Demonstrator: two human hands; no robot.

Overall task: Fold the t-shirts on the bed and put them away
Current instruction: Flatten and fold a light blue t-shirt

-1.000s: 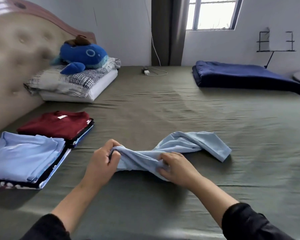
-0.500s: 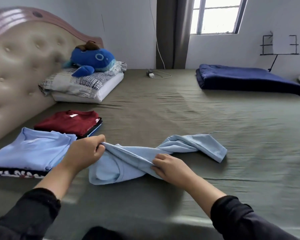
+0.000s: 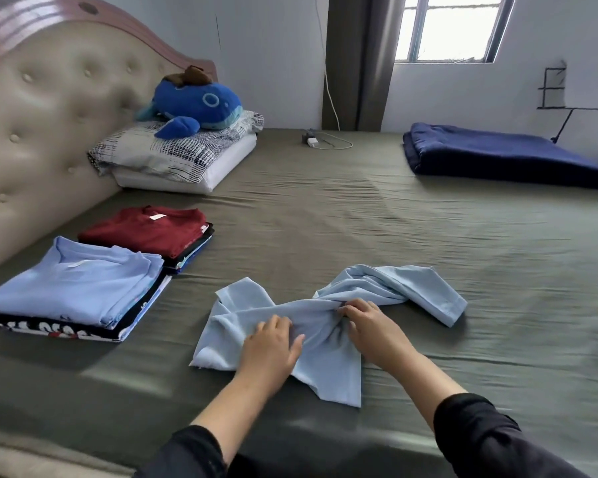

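Note:
A crumpled light blue t-shirt [image 3: 328,370] lies twisted on the olive bed sheet [image 3: 428,243] right in front of me. My left hand [image 3: 271,346] rests on its near left part, fingers laid on the cloth. My right hand [image 3: 370,326] pinches the bunched, twisted middle of the shirt. One sleeve end spreads out to the right. At the left stand two folded stacks: one topped by a light blue shirt [image 3: 80,284], one topped by a maroon shirt [image 3: 145,229].
A padded headboard [image 3: 42,125] runs along the left. Pillows [image 3: 173,157] carry a blue whale plush [image 3: 194,105] at the back left. A folded navy blanket [image 3: 497,150] lies at the back right, a charger with cable [image 3: 313,141] by the far wall.
My left hand let go of the shirt's left end and moved right onto the cloth. The left part of the shirt now lies spread on the bed. My right hand stayed on the middle.

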